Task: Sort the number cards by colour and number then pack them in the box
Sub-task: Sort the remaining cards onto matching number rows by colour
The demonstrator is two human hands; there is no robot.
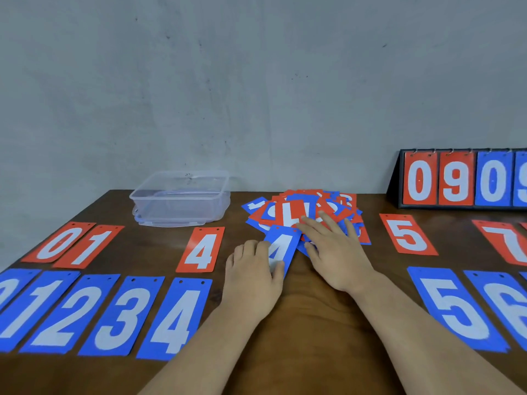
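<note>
On the wooden table [313, 323], cards [119, 315] lie; grey wall [256, 81] behind.

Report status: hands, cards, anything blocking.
Left hand pinches blue number 4 card. Right hand flat on mixed red-and-blue card pile. Nothing blocks clear plastic box.

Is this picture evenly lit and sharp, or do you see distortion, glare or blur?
Head view: soft, even light, only faint shadows by the left hand and right hand. Head view: the wide lens stretches the blue 2 card and its neighbours near the borders; the scoreboard is cut at the right edge. Head view: no strong glare; the card pile looks slightly soft.
</note>
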